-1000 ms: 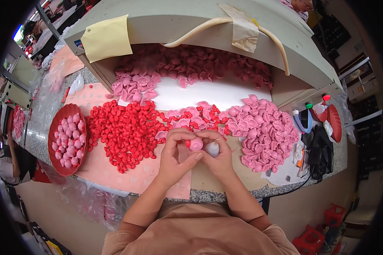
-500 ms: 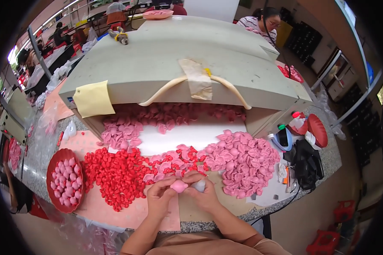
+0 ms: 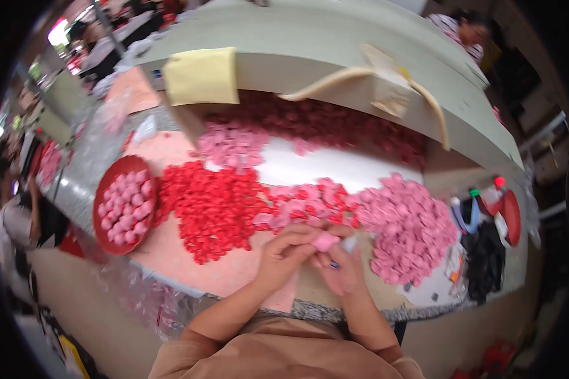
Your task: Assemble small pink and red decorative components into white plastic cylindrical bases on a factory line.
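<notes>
Between my two hands is a small rounded pink piece (image 3: 325, 241), pinched by the fingertips of my left hand (image 3: 281, 258) and touched by my right hand (image 3: 342, 270). A whitish, translucent object (image 3: 350, 244) is tucked in my right hand; its kind is blurred. A small blue bit shows by the right fingers. Just beyond my hands lies a mixed strip of pink and red pieces (image 3: 310, 202). To the left is a heap of glossy red pieces (image 3: 212, 211), to the right a heap of pink shell-like pieces (image 3: 411, 230).
A red bowl (image 3: 99, 230) holding rounded pink pieces stands at the left. Ahead rises a grey-green box-like hood (image 3: 310, 54) with more pink pieces under it. Small bottles and a black bag (image 3: 485, 259) sit at right. Other people are visible at far left and far right.
The view has swung left and downward, so the table appears further right and higher. Both hands still hold the pink piece, with the fingers slightly shifted around it.
</notes>
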A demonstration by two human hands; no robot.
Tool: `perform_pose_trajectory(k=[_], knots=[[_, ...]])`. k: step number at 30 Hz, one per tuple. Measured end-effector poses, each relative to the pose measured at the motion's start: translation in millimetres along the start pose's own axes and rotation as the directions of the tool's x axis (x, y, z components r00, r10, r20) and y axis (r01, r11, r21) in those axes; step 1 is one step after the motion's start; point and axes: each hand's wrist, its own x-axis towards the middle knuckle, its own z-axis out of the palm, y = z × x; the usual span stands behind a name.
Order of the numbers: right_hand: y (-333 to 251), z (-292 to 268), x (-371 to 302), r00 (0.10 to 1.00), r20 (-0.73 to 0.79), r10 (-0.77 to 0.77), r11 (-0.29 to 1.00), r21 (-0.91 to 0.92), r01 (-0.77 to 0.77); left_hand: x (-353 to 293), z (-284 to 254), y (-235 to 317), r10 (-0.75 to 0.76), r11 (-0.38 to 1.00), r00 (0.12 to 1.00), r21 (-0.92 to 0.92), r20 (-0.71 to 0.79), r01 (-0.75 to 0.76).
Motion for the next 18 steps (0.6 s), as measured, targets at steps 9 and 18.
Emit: perform_pose_trajectory(k=[9, 18], knots=[[6.4, -3.4, -16.1, 0.982, -0.176, -0.066, 0.992, -0.121, 0.044, -3.5, 16.3, 1.3, -0.078, 0.996, 0.997, 0.046, 0.027, 0.076], [11.6, -10.0, -4.6, 0.972, -0.034, -0.231, 0.944, -0.251, 0.215, 3.9, 12.4, 4.7, 0.036, 0.972, 0.997, 0.23, 0.07, -0.051]])
